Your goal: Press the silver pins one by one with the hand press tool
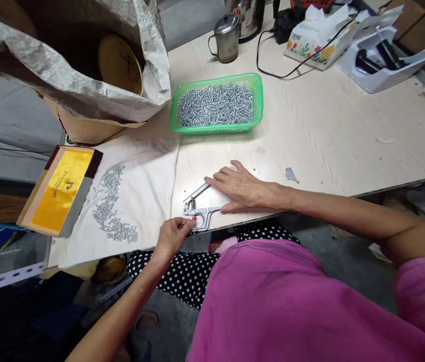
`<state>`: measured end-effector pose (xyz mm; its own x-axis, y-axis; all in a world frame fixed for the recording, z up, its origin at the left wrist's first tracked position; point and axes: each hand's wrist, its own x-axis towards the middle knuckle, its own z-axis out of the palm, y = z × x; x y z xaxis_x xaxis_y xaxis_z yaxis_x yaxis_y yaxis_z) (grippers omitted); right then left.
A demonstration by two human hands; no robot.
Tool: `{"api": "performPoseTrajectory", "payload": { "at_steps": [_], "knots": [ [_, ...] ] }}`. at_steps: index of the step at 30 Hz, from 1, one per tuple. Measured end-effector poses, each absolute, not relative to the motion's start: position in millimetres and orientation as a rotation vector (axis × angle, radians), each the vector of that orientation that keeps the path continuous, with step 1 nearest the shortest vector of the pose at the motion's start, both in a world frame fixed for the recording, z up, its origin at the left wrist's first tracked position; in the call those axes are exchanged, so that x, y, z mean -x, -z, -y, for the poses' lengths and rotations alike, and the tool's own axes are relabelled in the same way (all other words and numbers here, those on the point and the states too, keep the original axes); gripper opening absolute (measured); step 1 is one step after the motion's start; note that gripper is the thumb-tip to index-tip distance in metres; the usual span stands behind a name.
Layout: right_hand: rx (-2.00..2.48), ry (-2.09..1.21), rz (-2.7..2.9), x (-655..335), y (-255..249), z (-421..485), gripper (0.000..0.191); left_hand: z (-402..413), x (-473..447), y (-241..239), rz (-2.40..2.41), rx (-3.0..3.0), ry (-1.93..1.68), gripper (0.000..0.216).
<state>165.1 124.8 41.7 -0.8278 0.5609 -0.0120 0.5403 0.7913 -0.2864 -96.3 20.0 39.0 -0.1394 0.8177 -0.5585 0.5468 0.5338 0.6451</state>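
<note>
Your right hand (240,188) lay flat, fingers spread, on the silver metal snap pliers (199,206); your left hand (172,236) pinched at their head.

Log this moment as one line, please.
right hand: flat on silver metal pliers | left hand: pinching at pliers' head

At lower centre of the frame, the left hand (172,236) covers whatever its fingertips pinch at the pliers (199,206). The right hand (240,188) hides the pliers' handles. At top, the frame's edge cuts off the kettle (250,15).
</note>
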Motion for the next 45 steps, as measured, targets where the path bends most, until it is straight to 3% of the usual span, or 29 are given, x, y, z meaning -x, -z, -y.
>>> {"api": "performPoseTrajectory", "payload": {
  "at_steps": [8,13,17,21,24,28,31,33,35,40,45],
  "knots": [
    [0.872,-0.373,2.888,-163.2,-41.0,-105.6,0.064,-13.1,77.7,-45.6,-1.915,-1.942,-0.409,0.023],
    [0.902,-0.419,2.863,-166.9,-41.0,-95.2,0.075,-47.2,54.1,-41.8,-1.440,-2.437,-0.295,0.056],
    [1.017,-0.413,2.806,-177.6,-40.4,-90.4,0.079,-68.4,49.8,-41.8,-1.250,-2.511,-0.099,0.062],
    [1.175,-0.341,2.799,-174.1,-32.6,-87.2,0.049,-70.4,45.3,-40.6,-1.295,-2.566,-0.010,0.052],
    [1.139,-0.293,2.844,-165.2,-22.8,-88.9,0.018,-70.3,39.6,-37.3,-1.384,-2.564,0.003,0.031],
    [1.052,-0.268,2.856,-162.4,-16.6,-98.7,0.023,-74.8,37.8,-32.9,-1.465,-2.540,-0.013,0.016],
    [1.024,-0.322,2.784,-171.4,-20.8,-111.7,0.017,-71.5,39.9,-26.5,-1.521,-2.537,-0.129,0.029],
    [0.958,-0.416,2.753,-179.5,-23.9,-122.1,0.039,-60.7,38.7,-20.0,-1.562,-2.552,-0.266,0.038],
    [0.910,-0.500,2.741,-184.9,-23.9,-132.8,0.048,-43.6,33.2,-13.4,-1.545,-2.576,-0.380,0.042],
    [1.054,-0.431,2.743,-173.6,-18.4,-162.9,0.021,-4.2,10.9,-6.6,-1.382,-2.569,-0.397,0.056],
    [1.135,-0.313,2.790,-137.3,-40.0,-181.5,0.018,-1.5,7.1,-9.8,-1.361,-2.531,-0.421,0.064]
  ]
}}
